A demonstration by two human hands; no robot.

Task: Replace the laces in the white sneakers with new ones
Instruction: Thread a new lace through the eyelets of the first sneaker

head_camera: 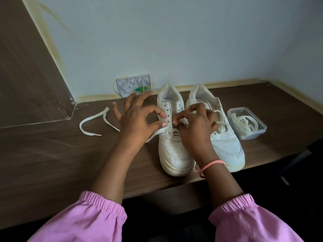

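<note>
Left hand (138, 119) is pinching a flat white lace (157, 133) beside the left white leather sneaker (173, 137); right hand (195, 124) is gripping its other end, threading low eyelets; next probably calls for crossing upward.

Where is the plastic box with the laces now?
The plastic box sits on the table at the far right, just beside the right sneaker.

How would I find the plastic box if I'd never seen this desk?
Start at the brown desk against the pale wall and find the two white sneakers. The box sits just right of the right sneaker. It is the only clear, lidless container there, with a coiled white lace inside.
</note>
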